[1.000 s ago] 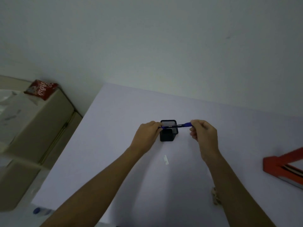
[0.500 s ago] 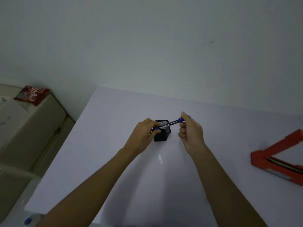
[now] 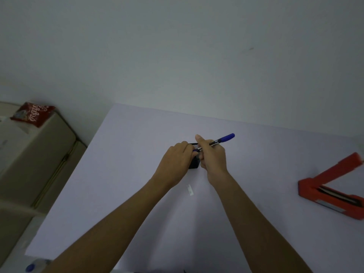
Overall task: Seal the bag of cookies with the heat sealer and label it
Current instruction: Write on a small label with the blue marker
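A: At the middle of the white table [image 3: 137,154], what are the hands doing?

B: Both are on a blue marker pen [image 3: 216,143]. The right hand [image 3: 213,160] has its fingers curled round the barrel, thumb raised, with the blue end pointing up and to the right. The left hand [image 3: 177,164] pinches the pen's other end, just over a black mesh pen holder [image 3: 194,165] that the hands mostly hide.

A: Is the pen capped?

B: I cannot tell. The left fingers cover that end. My guess is that a cap is being dealt with there.

A: And the bag of cookies?

B: I see none on the table. A red snack packet [image 3: 32,114] lies on a beige cabinet [image 3: 39,154] far to the left, well apart from the hands, but whether it is the task's bag I cannot say.

A: The heat sealer?

B: The red heat sealer [image 3: 331,190] sits at the right edge of the table with its arm raised and nothing visible between arm and base.

A: So how far along is this?

B: A small white label [image 3: 190,189] lies flat on the table just in front of the hands, apparently blank. Judging by that, the labelling is in hand: the pen is out, the writing and sticking remain. Whether the sealing is done, these views do not show.
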